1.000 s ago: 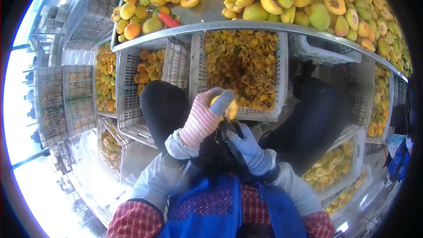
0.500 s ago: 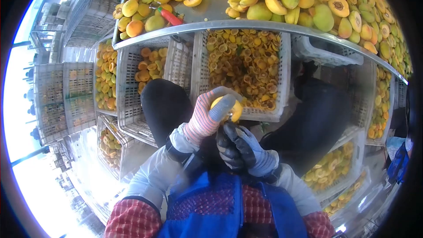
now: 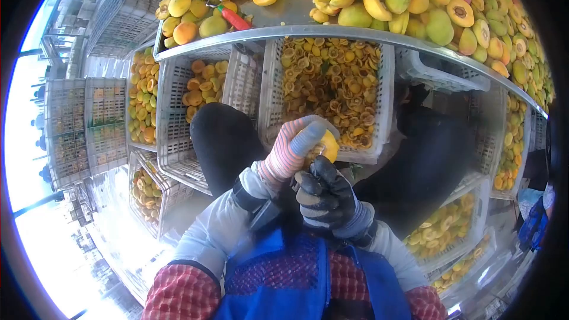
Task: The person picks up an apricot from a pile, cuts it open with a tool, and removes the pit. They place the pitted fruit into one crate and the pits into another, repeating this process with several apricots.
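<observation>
My left hand (image 3: 289, 153), in a striped glove with grey fingertips, is wrapped round a yellow peach half (image 3: 329, 147) in front of my lap. Close against the fruit, my right hand (image 3: 327, 197) wears a dark-coated glove and is closed in a fist, thumb up. A thin glint of metal at the peach comes from a small metal-tipped hand tool (image 3: 323, 152); my right fingers hide its handle. Below and beyond both hands stands a white crate (image 3: 269, 92) of scooped-out peach pieces (image 3: 329, 77).
A metal-edged table (image 3: 284, 31) heaped with peaches (image 3: 438, 24) spans the far side. On it lies a red-handled tool (image 3: 236, 19). Crates of peach halves (image 3: 204, 86) stand left, with more fruit crates (image 3: 444, 228) at right. My knees (image 3: 222, 136) flank the hands.
Both hands and the peach half have shifted slightly right. My right hand has turned, its thumb now raised against the fruit. The view has moved a little.
</observation>
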Tool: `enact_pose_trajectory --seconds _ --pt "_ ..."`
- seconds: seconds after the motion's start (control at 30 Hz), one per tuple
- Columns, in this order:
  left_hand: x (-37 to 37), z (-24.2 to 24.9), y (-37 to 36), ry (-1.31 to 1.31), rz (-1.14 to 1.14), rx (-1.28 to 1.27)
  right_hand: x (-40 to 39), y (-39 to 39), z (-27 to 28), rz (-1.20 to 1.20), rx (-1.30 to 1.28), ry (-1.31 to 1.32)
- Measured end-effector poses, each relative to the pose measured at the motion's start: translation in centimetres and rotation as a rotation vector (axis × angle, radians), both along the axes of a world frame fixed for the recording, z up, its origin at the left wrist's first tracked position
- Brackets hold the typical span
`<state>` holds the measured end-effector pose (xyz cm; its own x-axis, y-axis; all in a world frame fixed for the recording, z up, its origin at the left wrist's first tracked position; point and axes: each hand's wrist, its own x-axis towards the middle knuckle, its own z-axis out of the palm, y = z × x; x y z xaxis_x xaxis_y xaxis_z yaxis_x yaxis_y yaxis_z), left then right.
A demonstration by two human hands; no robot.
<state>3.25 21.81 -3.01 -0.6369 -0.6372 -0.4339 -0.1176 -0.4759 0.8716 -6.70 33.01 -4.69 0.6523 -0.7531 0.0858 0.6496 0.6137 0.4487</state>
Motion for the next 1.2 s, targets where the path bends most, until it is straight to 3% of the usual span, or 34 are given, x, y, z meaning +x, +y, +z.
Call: enact_pose_trajectory --seconds 0.17,0.27,0.3,0.37,0.43,0.47,0.5,0.57,0.63,0.73,0.77,0.87,0.93,0.97,1.03,1.13,1.2 --pt "0.1 -0.5 1.3 0.093 0.195 0.269 0.3 -0.3 -0.3 -0.028 -0.042 -0.152" --pt "0.1 -1.8 2.5 0.203 0.464 0.557 -0.2 0.2 0.0 -0.127 -0.291 0.13" --pt "0.3 -2.1 2.8 0.265 0.582 0.677 -0.5 0.1 -0.1 -0.11 -0.256 0.137" --pt "0.9 -1.9 3.5 0.108 0.703 0.41 -1.0 -0.3 -0.5 -0.111 -0.182 0.153" --pt "4.3 0.0 1.9 -0.15 0.59 -0.051 -0.6 0.3 -1.5 -0.102 -0.08 0.126" --pt "6.1 1.0 0.9 -0.153 0.665 -0.288 -0.6 0.1 -1.5 -0.094 -0.074 0.081" --pt "7.2 2.3 -0.6 -0.168 0.875 -0.407 -0.7 -0.2 -1.5 -0.089 -0.075 0.034" --pt "13.1 2.1 -5.0 -0.316 0.78 -0.602 -0.7 -0.3 -1.9 -0.109 -0.087 0.075" --pt "17.6 0.6 -8.5 -1.583 0.274 -1.252 -0.9 -0.6 -1.9 -0.099 -0.047 0.104" --pt "11.4 3.9 -11.8 -1.227 0.301 -1.303 -1.0 -1.1 -1.9 -0.055 0.0 0.268" --pt "7.4 5.3 -12.5 -0.955 0.375 -1.161 -1.0 -1.2 -1.9 -0.034 0.01 0.331" --pt "0.2 5.4 -19.3 -1.075 0.136 -1.152 -1.8 -2.0 -1.5 -0.073 -0.025 0.531" --pt "-4.1 4.7 -23.5 -1.248 0.061 -1.036 -1.9 -2.3 -1.8 -0.113 0.029 0.623" --pt "-5.8 3.9 -25.6 -1.402 -0.038 -0.829 -1.7 -2.4 -2.2 -0.111 0.105 0.664" --pt "-7.3 1.3 -26.3 -1.459 -0.001 -1.023 -1.8 -2.9 -1.9 -0.056 0.196 0.721" --pt "-7.5 1.0 -26.2 -1.144 -0.169 -1.029 -3.4 -3.9 -0.1 -0.003 0.173 0.824" --pt "-6.5 1.0 -22.0 -0.684 -0.028 -1.308 -4.2 -4.5 1.3 -0.102 0.065 0.965"
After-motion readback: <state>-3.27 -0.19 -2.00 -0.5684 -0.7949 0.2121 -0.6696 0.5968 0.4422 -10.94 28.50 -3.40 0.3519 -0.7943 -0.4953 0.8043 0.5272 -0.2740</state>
